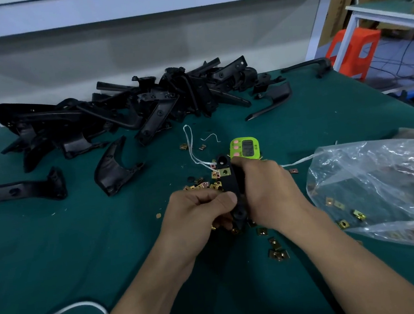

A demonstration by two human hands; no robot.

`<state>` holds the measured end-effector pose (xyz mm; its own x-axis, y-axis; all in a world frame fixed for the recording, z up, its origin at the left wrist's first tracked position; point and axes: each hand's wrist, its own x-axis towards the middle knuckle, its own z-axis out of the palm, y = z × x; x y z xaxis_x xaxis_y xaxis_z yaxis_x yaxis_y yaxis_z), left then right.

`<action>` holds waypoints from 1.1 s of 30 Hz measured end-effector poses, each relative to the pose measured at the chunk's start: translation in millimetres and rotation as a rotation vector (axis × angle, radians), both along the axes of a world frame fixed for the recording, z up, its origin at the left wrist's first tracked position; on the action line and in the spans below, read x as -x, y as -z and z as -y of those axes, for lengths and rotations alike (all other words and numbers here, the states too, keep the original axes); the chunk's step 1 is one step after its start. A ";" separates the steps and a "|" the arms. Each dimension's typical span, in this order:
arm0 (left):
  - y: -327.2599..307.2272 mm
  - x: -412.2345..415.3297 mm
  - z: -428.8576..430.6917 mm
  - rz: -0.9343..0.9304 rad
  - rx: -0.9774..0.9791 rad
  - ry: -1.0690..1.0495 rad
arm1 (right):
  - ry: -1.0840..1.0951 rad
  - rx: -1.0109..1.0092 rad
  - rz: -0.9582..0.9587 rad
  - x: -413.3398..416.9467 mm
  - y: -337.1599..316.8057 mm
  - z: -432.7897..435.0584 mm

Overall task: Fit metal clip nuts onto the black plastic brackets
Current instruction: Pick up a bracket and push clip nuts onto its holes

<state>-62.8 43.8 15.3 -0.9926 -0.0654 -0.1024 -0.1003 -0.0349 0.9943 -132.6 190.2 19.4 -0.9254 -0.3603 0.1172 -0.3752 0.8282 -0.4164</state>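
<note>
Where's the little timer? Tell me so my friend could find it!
Look at the middle of the dark green table, where the left hand and right hand hold a black bracket. Just beyond the right hand lies the timer. It alone is lime green, with pink buttons.

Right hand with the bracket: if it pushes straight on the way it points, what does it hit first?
Likely the green timer, lying just beyond the right hand and its bracket; depth is unclear.

Roughly twenty brackets (145, 104), one timer (245, 148).
</note>
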 end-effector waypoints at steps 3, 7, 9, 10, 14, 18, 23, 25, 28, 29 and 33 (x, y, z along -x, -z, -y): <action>-0.5 3.6 12.3 0.029 0.086 -0.001 | -0.077 0.137 0.125 7.0 -2.8 -9.5; 0.6 4.5 27.4 0.052 0.103 0.021 | -0.200 0.388 0.429 13.0 -7.5 -21.7; 1.4 5.2 29.5 0.039 0.078 0.032 | -0.252 0.618 0.640 9.6 -6.1 -20.8; 1.2 5.5 29.6 0.029 0.058 0.044 | -0.260 0.691 0.697 8.3 -4.4 -19.3; 1.0 5.9 30.9 0.001 0.034 0.094 | -0.279 0.742 0.699 7.7 1.0 -13.5; 7.1 4.2 30.2 0.033 0.000 0.078 | -0.279 0.718 0.666 9.1 3.1 -12.7; 7.3 2.0 24.3 0.054 -0.079 0.040 | -0.278 0.748 0.681 8.8 4.6 -10.4; 7.2 0.6 20.6 0.036 -0.037 -0.009 | -0.272 0.747 0.670 9.2 5.8 -10.8; 7.7 -2.3 14.1 0.000 0.062 -0.048 | -0.291 0.736 0.652 10.0 7.8 -12.4; 7.9 -2.8 12.4 -0.004 0.083 -0.052 | -0.298 0.748 0.656 10.0 8.4 -12.5; 7.5 0.7 11.5 0.035 0.151 -0.061 | -0.314 0.800 0.683 11.6 10.7 -12.5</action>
<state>-63.5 32.3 7.7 -0.9822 -0.1431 -0.1215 -0.1375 0.1075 0.9847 -144.2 202.8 8.6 -0.7644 -0.6397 -0.0803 -0.0077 0.1336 -0.9910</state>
